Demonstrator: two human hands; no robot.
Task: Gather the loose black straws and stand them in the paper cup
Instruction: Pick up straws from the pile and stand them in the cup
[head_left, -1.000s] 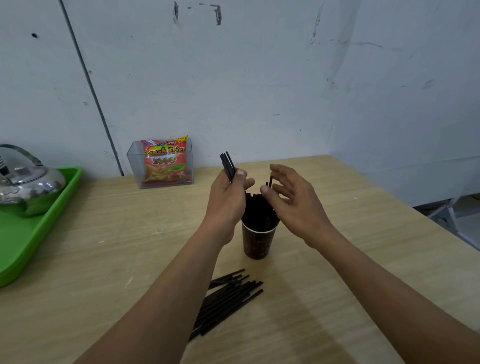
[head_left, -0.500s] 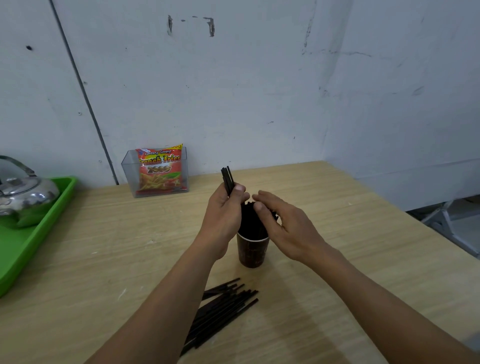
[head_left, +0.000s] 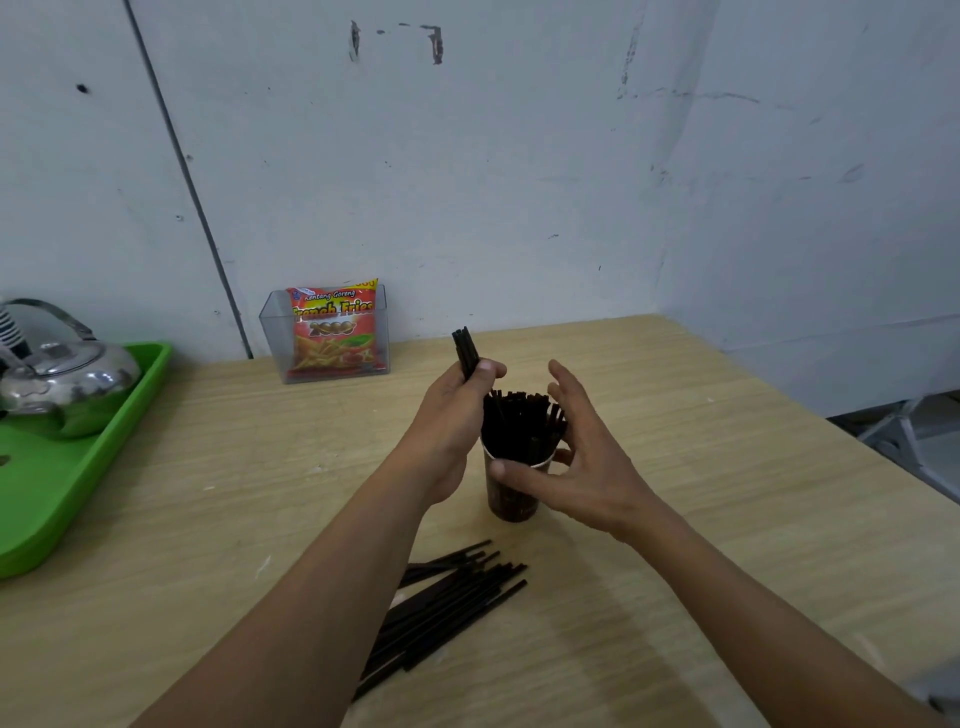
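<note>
Gripping a few black straws upright, the left hand sits beside the paper cup
The right hand, fingers spread and empty, curves round the cup's standing straws

The snack packet standing in the clear plastic holder reads "Kentang Goreng" in small script, with "French Fries" in large yellow letters beneath. Under that is a stylised "2000". No other print is legible.
</note>
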